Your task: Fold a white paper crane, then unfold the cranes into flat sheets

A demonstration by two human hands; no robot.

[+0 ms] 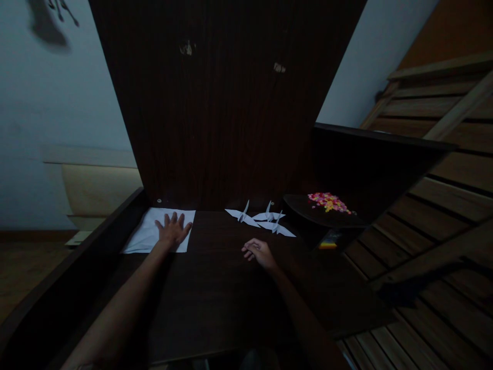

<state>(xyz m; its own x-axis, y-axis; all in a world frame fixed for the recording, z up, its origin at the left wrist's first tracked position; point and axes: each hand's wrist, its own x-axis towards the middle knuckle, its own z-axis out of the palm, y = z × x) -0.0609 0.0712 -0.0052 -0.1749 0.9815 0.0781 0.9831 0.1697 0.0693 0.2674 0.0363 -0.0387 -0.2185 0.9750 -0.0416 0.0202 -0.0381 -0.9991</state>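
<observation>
At the left of the frame, a person's left hand (172, 232) lies palm down, fingers spread wide, on white paper (140, 235) near the back of a dark wooden desk (215, 303). The broad, flat contact probably keeps the paper smooth and stops it sliding; whether it is one sheet or several is hard to tell. Near the centre, the right hand (260, 253) is over the desk, its fingers curled loosely inward. No object shows in it, and I cannot tell whether the fingertips meet or the hand touches the wood. Just beyond it, three folded white paper birds (241, 217) sit close together before the tall back panel (231, 128), seemingly out of the hands' way; their outspread wings likely help steady them. Right of centre, a raised corner shelf (300, 206) carries scattered small pink, red and yellow pieces (328, 201), apart from the paper.
</observation>
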